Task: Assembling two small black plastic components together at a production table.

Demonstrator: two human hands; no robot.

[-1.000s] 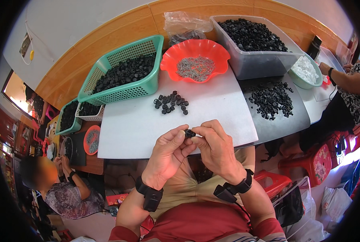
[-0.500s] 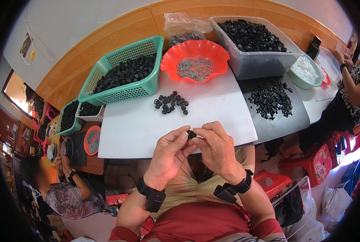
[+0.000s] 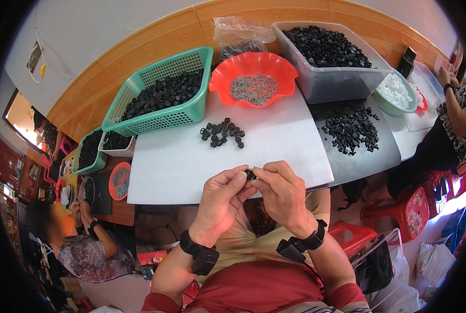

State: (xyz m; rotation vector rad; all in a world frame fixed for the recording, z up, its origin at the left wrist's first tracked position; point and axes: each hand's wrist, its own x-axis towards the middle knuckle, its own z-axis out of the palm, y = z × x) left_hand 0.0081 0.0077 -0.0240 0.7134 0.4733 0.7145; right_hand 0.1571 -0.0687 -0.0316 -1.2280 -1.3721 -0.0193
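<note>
Over the front edge of the white work sheet (image 3: 170, 172), my two hands meet around one small black plastic part (image 3: 250, 175). Thumb and fingers of my left hand (image 3: 220, 201) pinch it from the left. My right hand (image 3: 282, 195) pinches its other side, and the fingertips cover much of the part. Beyond the hands, a small group of black plastic pieces (image 3: 222, 132) lies on the sheet. Behind that group stands a red wavy-rimmed bowl (image 3: 281, 65) with grey metal pins or screws in it.
A green basket (image 3: 154, 116) of black parts stands left of the bowl. To its right is a clear bin (image 3: 327, 83) full of black pieces. Loose black rings (image 3: 351, 129) cover a dark board. Co-workers sit at left (image 3: 94, 253) and right (image 3: 457, 112).
My hands stay together in nearly the same place. The black part between the fingertips has shifted slightly to the right and turned a little. The piles on the sheet look unchanged.
</note>
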